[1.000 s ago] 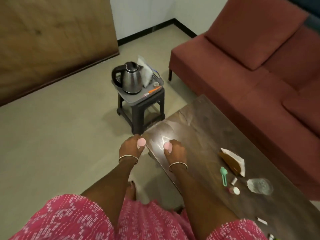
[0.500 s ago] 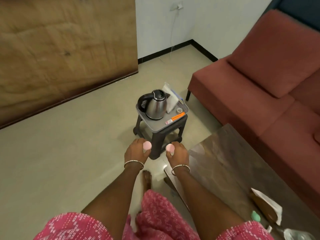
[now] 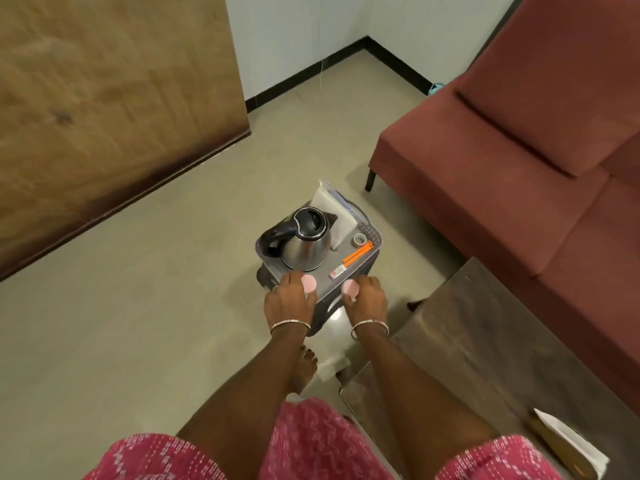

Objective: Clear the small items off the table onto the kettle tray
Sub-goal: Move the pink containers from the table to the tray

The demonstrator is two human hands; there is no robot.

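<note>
A steel kettle (image 3: 304, 242) with a black handle stands on a grey tray (image 3: 327, 287) that rests on a small dark stool. My left hand (image 3: 289, 301) holds a small pink round item (image 3: 309, 283) over the tray's near left edge. My right hand (image 3: 367, 299) holds a second small pink item (image 3: 350, 288) over the tray's near right edge. On the tray also lie an orange pen (image 3: 356, 256), a small tape roll (image 3: 360, 240) and a white plastic bag (image 3: 334, 211).
The glossy brown coffee table (image 3: 485, 348) runs along the right, with a brown and white paper packet (image 3: 568, 445) on its near end. A red sofa (image 3: 519, 150) stands behind it. My bare foot (image 3: 304, 370) is on the beige floor beside the stool.
I have walked from the coffee table to the stool. Both hands, each with a pink item, moved forward and are now over the near edge of the kettle tray.
</note>
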